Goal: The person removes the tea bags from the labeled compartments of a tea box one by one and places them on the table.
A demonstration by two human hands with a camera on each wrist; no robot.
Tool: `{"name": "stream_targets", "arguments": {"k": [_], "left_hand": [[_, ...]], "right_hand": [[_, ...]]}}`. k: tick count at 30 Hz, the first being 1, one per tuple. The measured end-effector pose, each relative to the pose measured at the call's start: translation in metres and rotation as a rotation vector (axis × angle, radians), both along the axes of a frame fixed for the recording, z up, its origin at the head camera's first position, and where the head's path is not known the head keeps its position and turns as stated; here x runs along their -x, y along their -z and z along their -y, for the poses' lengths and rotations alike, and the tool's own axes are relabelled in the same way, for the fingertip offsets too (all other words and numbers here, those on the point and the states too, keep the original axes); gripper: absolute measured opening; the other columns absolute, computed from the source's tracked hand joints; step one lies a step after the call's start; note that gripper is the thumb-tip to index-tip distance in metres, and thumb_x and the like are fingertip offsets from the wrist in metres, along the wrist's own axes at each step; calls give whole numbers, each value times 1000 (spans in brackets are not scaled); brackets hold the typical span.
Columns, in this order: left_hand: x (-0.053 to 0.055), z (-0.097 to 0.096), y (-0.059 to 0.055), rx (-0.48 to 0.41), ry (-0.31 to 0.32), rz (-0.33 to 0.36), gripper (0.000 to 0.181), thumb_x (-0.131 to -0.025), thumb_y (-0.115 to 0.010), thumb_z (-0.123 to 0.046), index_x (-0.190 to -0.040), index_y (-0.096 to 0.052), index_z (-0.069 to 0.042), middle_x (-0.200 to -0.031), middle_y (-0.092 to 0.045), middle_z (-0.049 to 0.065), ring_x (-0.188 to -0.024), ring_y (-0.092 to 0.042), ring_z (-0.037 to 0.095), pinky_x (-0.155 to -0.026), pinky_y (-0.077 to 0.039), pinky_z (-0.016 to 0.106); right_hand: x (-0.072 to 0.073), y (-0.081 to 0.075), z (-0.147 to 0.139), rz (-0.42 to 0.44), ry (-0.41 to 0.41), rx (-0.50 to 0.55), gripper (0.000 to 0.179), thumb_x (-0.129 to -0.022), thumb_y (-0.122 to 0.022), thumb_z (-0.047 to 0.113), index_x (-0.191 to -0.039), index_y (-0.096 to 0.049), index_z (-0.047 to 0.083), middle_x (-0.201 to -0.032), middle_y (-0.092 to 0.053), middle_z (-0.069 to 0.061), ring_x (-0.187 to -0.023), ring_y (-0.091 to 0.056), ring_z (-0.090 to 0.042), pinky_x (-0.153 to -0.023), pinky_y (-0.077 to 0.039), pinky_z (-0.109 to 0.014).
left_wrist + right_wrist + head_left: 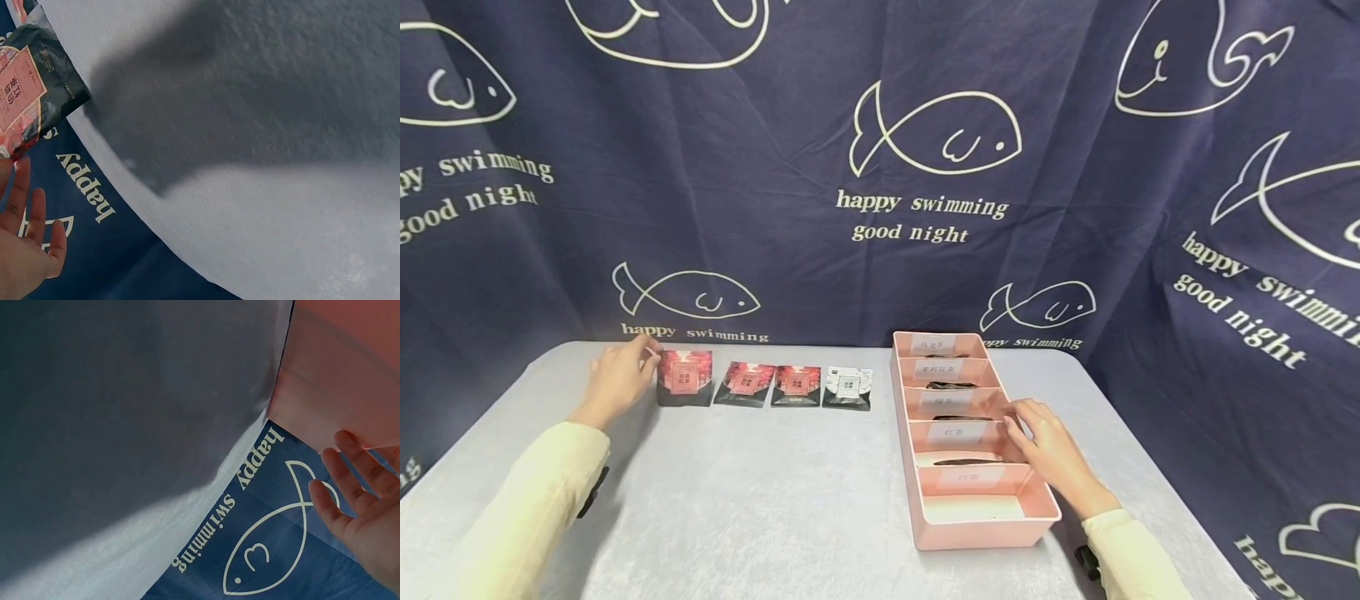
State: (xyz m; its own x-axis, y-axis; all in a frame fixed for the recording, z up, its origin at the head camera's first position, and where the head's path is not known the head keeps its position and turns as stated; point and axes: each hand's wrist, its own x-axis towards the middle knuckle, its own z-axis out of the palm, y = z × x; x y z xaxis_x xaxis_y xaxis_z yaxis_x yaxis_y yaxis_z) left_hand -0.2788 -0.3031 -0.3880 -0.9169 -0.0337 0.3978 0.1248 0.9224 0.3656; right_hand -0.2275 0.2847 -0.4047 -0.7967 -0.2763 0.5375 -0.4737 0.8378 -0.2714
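At the table's far left, my left hand (621,377) pinches the upper left edge of a red and dark tea sachet (685,377). The left wrist view shows that sachet (28,94) at the fingertips, its printed front facing the camera, with the other fingers spread loosely. To its right, two more red tea sachets (744,383) (797,386) and a white and dark one (847,388) lie in a row. My right hand (1054,450) rests at the right rim of a pink divided box (985,533), its loosely extended fingers against the outer wall (337,381).
The box's compartments run front to back, with handwritten labels (958,432) on the dividers. Dark packets (951,386) stand in several of them. A grey-white table (760,500) carries everything, and a dark blue curtain (790,208) with fish drawings hangs behind and at the sides.
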Motion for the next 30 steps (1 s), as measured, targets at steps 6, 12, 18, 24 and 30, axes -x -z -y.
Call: {"name": "stream_targets", "arguments": {"k": [6,12,18,24,30], "left_hand": [[2,1,3,4,0,22,19,-89,-46,-13,-103,-53,-2,-99,-63,25,-91,-50,48,-68,-31,54],[3,0,5,-18,5,47,23,-88,-47,-11,-108,-51,-1,-104,-62,27,-93,-51,48,-69,-30,52],[3,-1,4,-43,-8,57,23,-85,-52,-9,-106,-53,0,-101,-62,27,-92,-52,48,-66,-30,49],[5,-1,2,-28,-27,56,19,-84,-53,-7,-102,-56,-1,-100,-63,25,-92,-53,48,-67,-31,53],[8,-3,-2,-2,-36,64,19,-85,-52,-7,-103,-57,-3,-102,-63,25,-94,-51,48,-70,-31,56]], "right_hand": [[0,1,0,-5,1,-4,14,-87,-56,12,-96,-63,5,-88,-61,-3,-86,-55,-20,-77,-43,-40],[0,1,0,-13,-2,-3,14,-87,-56,12,-96,-63,5,-88,-61,-3,-86,-55,-21,-78,-43,-40],[0,0,0,-20,-4,-6,13,-87,-56,11,-96,-63,5,-87,-61,-2,-85,-55,-20,-77,-43,-39],[0,0,0,-12,-6,-6,14,-87,-56,12,-96,-63,5,-88,-62,-3,-86,-56,-21,-78,-43,-40],[1,1,0,-8,-4,-1,14,-87,-56,12,-97,-63,6,-90,-62,-3,-87,-56,-21,-78,-43,-40]]}}
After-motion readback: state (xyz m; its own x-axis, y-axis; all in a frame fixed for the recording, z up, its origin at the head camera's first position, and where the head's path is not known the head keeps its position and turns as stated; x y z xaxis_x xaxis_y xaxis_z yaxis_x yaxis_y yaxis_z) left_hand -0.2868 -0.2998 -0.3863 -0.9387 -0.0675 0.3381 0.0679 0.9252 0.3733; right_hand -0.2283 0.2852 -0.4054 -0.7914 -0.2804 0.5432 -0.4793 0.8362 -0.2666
